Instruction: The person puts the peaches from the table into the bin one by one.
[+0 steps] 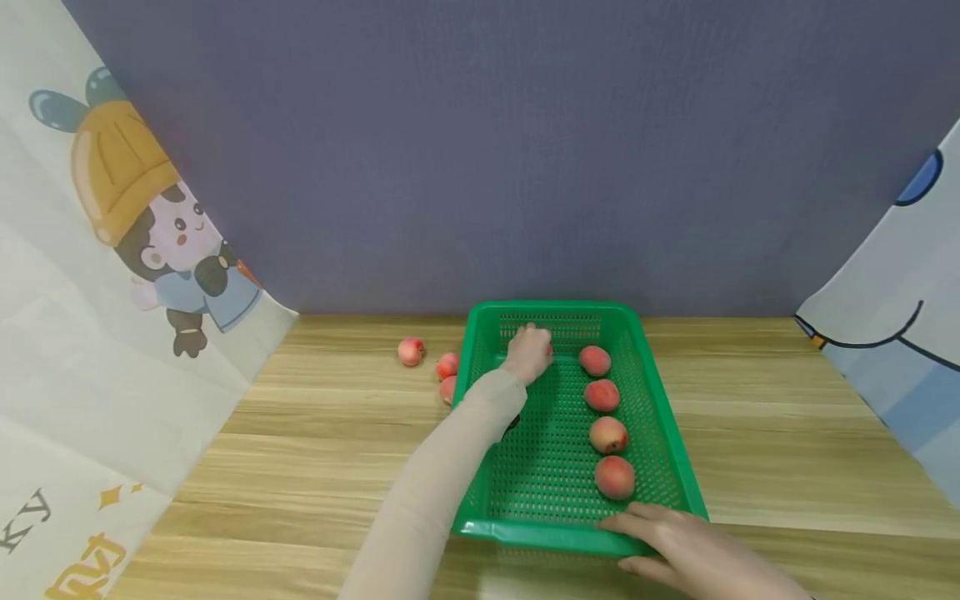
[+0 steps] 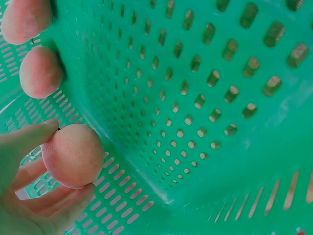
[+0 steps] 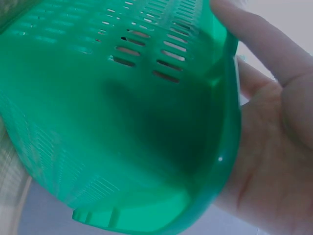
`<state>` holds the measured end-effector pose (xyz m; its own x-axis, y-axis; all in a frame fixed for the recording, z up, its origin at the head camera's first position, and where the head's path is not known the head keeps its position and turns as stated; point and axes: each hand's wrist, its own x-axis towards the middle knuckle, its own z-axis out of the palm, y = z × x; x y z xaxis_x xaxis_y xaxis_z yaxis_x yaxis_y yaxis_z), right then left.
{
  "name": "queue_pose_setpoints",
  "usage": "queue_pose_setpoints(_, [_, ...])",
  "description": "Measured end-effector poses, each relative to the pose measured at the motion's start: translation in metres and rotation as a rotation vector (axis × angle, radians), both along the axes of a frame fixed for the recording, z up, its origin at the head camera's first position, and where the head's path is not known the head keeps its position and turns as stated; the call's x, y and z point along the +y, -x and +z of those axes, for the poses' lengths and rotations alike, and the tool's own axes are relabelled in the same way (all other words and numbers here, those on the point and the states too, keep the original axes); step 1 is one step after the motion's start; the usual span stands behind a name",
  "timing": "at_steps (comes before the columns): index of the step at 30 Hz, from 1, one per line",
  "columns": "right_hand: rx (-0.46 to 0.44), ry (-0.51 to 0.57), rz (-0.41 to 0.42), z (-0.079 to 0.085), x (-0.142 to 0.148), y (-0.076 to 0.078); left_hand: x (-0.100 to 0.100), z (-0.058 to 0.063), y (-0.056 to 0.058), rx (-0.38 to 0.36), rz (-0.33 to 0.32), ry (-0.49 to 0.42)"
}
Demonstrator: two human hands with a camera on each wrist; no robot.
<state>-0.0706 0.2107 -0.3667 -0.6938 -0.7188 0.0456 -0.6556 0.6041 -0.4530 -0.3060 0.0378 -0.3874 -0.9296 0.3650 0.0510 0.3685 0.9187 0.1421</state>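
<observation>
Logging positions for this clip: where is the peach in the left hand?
The left hand holds that peach inside the green basket, toward its far end in the head view, left of the row's farthest peach.

Counter: wood-grain, yellow-brown, banded. Back wall: dark purplish grey, textured, rising behind the counter. Left panel: white, beside the counter's left end, printed with a yellow-hatted cartoon figure and lettering. Right panel: white, beside the counter's right end; blue-and-black print, apparently another cartoon, cropped.
</observation>
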Motion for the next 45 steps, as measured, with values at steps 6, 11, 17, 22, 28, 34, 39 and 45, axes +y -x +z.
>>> queue_pose_setpoints(6, [-0.029,-0.014,-0.011,0.000,0.000,0.000,-0.001,-0.002,0.001,-0.008,0.008,-0.003])
queue_pose_setpoints(11, [0.001,-0.005,0.005,-0.001,0.000,0.000,-0.001,-0.005,0.001,-0.006,0.016,-0.014])
queue_pose_setpoints(17, [0.019,0.004,0.018,-0.002,0.000,0.000,-0.002,-0.009,0.002,-0.010,0.015,-0.025])
queue_pose_setpoints(22, [0.025,0.019,0.025,-0.002,0.000,0.001,-0.001,-0.010,0.004,-0.021,0.021,-0.025])
queue_pose_setpoints(28, [0.021,0.001,0.008,-0.002,0.000,0.000,0.000,-0.011,0.004,-0.038,0.026,-0.024])
queue_pose_setpoints(34, [0.013,-0.003,0.005,-0.002,0.000,0.000,-0.002,-0.012,0.005,-0.048,0.012,-0.032])
queue_pose_setpoints(39, [0.020,0.005,0.012,-0.002,0.000,0.000,-0.002,-0.014,0.006,-0.060,0.007,-0.014])
queue_pose_setpoints(45, [0.016,0.006,0.013,-0.002,0.000,0.000,-0.001,-0.014,0.007,-0.063,0.013,0.001])
